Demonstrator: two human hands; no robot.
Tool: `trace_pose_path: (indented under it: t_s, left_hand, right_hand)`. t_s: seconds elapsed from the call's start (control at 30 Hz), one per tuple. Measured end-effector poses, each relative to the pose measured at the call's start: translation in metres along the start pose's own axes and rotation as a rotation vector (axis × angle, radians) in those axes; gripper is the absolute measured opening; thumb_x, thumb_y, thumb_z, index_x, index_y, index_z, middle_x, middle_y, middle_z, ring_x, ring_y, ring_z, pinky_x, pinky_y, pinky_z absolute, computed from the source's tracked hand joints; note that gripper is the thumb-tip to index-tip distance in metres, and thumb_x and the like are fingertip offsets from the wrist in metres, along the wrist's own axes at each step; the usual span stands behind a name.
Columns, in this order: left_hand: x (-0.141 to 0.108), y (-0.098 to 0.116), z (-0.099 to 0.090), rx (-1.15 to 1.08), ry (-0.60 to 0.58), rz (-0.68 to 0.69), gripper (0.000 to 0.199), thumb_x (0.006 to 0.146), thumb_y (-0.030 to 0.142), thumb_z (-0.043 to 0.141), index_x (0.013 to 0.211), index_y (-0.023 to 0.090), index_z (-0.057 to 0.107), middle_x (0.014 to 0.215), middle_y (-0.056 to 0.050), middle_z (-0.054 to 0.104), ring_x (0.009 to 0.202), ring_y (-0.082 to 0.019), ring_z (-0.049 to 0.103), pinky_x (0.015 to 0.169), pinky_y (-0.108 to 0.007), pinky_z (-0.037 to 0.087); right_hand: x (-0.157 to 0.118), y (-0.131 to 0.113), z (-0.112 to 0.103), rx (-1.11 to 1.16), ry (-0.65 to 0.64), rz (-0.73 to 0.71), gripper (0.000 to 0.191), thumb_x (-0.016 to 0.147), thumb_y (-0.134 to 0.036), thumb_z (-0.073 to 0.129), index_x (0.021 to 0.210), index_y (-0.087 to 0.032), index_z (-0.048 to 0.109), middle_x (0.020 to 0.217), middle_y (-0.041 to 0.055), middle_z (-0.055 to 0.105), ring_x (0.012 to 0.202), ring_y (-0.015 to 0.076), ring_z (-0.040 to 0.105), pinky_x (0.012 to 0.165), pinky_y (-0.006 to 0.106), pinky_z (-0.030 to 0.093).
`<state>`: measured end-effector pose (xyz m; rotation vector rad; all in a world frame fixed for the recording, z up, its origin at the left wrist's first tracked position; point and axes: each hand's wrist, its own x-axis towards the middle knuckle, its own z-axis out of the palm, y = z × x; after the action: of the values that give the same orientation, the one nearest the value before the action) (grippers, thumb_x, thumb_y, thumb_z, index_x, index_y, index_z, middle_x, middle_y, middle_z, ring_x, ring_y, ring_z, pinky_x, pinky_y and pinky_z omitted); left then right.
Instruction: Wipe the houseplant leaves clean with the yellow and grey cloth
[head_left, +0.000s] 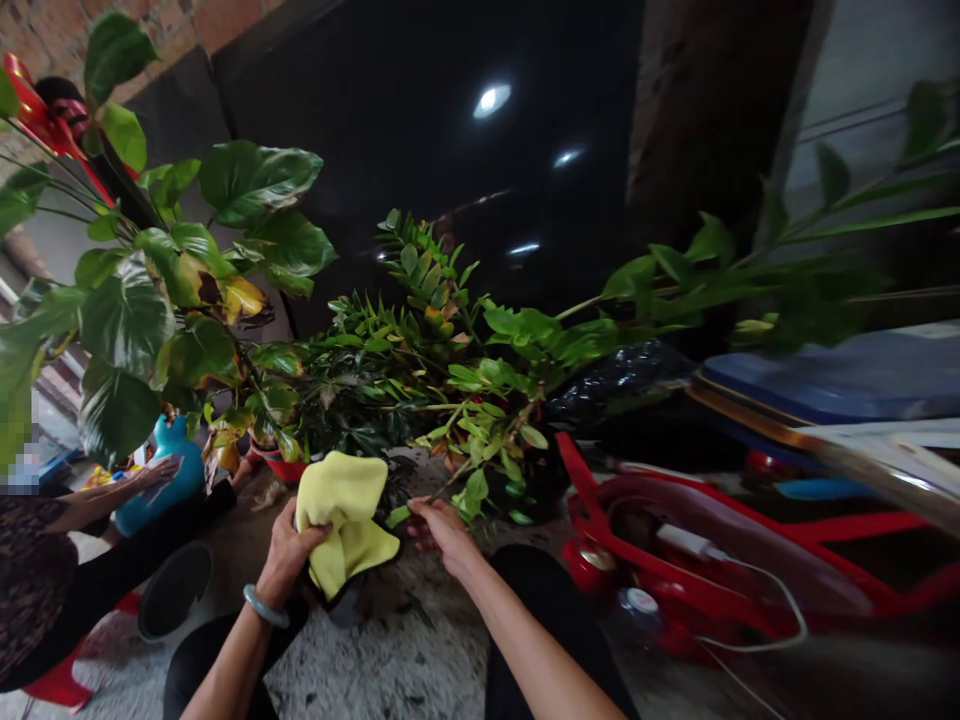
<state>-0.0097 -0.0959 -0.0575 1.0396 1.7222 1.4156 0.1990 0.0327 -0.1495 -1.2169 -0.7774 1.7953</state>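
A yellow cloth [341, 515] hangs folded from my left hand [289, 550], whose fingers are wrapped round its left edge. A jade-coloured bangle sits on that wrist. Just right of the cloth, my right hand [442, 535] is closed in a pinch on a small green leaf [399, 516] at the low front of a leafy plant [487, 430]. Part of its fingers is in shadow. Both hands are over the grey floor, between my knees.
At the left, a co-worker's hand [150, 480] touches a blue gourd-shaped object [176, 460]. Near them stand a black bucket [176, 590] and a large broad-leaved plant [124, 310]. A red plastic frame [637, 550] with a white cable lies to the right. Behind is a glossy black panel [450, 120].
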Motion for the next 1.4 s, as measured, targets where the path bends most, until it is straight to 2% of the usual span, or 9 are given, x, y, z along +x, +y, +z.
trace_pose_path:
  t_s: [0.23, 0.37, 0.47, 0.53, 0.73, 0.97, 1.13, 1.27, 1.4]
  left_hand:
    - [-0.009, -0.011, -0.011, -0.013, 0.056, -0.066, 0.054, 0.053, 0.036, 0.086, 0.102, 0.014, 0.075, 0.090, -0.010, 0.078, 0.083, -0.030, 0.071, 0.075, -0.038, 0.056]
    - [-0.010, -0.008, -0.010, 0.169, 0.131, 0.070, 0.043, 0.056, 0.032, 0.084, 0.096, 0.020, 0.075, 0.085, -0.005, 0.077, 0.082, -0.028, 0.070, 0.075, -0.035, 0.054]
    - [-0.008, -0.003, -0.005, 0.353, -0.008, 0.160, 0.042, 0.053, 0.025, 0.084, 0.094, 0.023, 0.077, 0.083, -0.002, 0.076, 0.083, -0.026, 0.069, 0.079, -0.033, 0.052]
    - [-0.002, 0.005, -0.002, 0.295, -0.062, 0.183, 0.042, 0.053, 0.028, 0.084, 0.094, 0.022, 0.076, 0.087, -0.003, 0.077, 0.085, -0.028, 0.069, 0.080, -0.034, 0.053]
    - [0.019, 0.034, 0.012, -0.009, 0.152, 0.199, 0.048, 0.058, 0.037, 0.087, 0.100, 0.019, 0.072, 0.098, -0.009, 0.076, 0.091, -0.030, 0.067, 0.080, -0.037, 0.054]
    - [-0.001, 0.011, 0.017, 0.178, -0.194, 0.110, 0.043, 0.054, 0.028, 0.086, 0.094, 0.017, 0.075, 0.090, -0.007, 0.076, 0.086, -0.027, 0.067, 0.080, -0.036, 0.054]
    - [0.011, 0.044, -0.001, 0.062, 0.059, 0.166, 0.054, 0.055, 0.034, 0.087, 0.104, 0.015, 0.073, 0.094, -0.007, 0.076, 0.086, -0.027, 0.069, 0.075, -0.035, 0.056]
    - [0.016, 0.054, 0.006, -0.010, 0.163, 0.237, 0.053, 0.059, 0.038, 0.085, 0.107, 0.018, 0.071, 0.099, -0.008, 0.076, 0.088, -0.027, 0.070, 0.075, -0.035, 0.057]
    - [-0.002, 0.034, 0.018, 0.172, -0.072, 0.200, 0.038, 0.053, 0.028, 0.084, 0.089, 0.019, 0.073, 0.085, -0.005, 0.076, 0.081, -0.026, 0.068, 0.073, -0.034, 0.055]
  right_hand:
    - [0.001, 0.000, -0.002, -0.006, -0.003, -0.007, 0.010, 0.074, -0.021, 0.074, 0.076, -0.021, 0.065, 0.057, -0.0017, 0.069, 0.047, 0.0147, 0.067, 0.036, 0.017, 0.042]
    - [-0.001, 0.000, -0.001, -0.013, 0.001, -0.016, 0.010, 0.074, -0.020, 0.075, 0.076, -0.021, 0.064, 0.057, -0.0019, 0.069, 0.046, 0.0143, 0.066, 0.035, 0.016, 0.041]
    - [-0.002, -0.001, 0.000, -0.008, 0.018, -0.028, 0.010, 0.076, -0.020, 0.073, 0.074, -0.021, 0.062, 0.056, -0.0027, 0.068, 0.045, 0.0135, 0.065, 0.034, 0.016, 0.040]
    - [-0.003, -0.002, 0.001, 0.000, 0.019, -0.033, 0.011, 0.076, -0.021, 0.072, 0.073, -0.021, 0.062, 0.054, -0.0029, 0.067, 0.044, 0.0135, 0.064, 0.034, 0.017, 0.041]
    - [-0.003, -0.005, 0.003, 0.051, -0.029, -0.037, 0.011, 0.075, -0.026, 0.074, 0.078, -0.021, 0.064, 0.060, -0.0019, 0.070, 0.049, 0.0138, 0.066, 0.039, 0.019, 0.047]
    - [-0.004, -0.002, 0.002, 0.119, -0.056, -0.033, 0.016, 0.071, -0.028, 0.076, 0.074, -0.021, 0.061, 0.056, -0.0025, 0.068, 0.047, 0.0155, 0.065, 0.041, 0.022, 0.049]
    - [-0.005, -0.005, 0.000, 0.139, -0.086, -0.029, 0.019, 0.069, -0.026, 0.077, 0.079, -0.021, 0.062, 0.057, -0.0030, 0.068, 0.047, 0.0151, 0.066, 0.040, 0.021, 0.049]
    - [-0.006, -0.004, 0.003, 0.156, -0.108, -0.039, 0.019, 0.070, -0.028, 0.077, 0.081, -0.021, 0.063, 0.058, -0.0036, 0.067, 0.048, 0.0136, 0.066, 0.042, 0.020, 0.050]
    - [-0.003, 0.000, 0.004, 0.122, -0.072, -0.023, 0.018, 0.069, -0.027, 0.077, 0.076, -0.021, 0.061, 0.053, -0.0050, 0.064, 0.043, 0.0132, 0.061, 0.039, 0.020, 0.048]
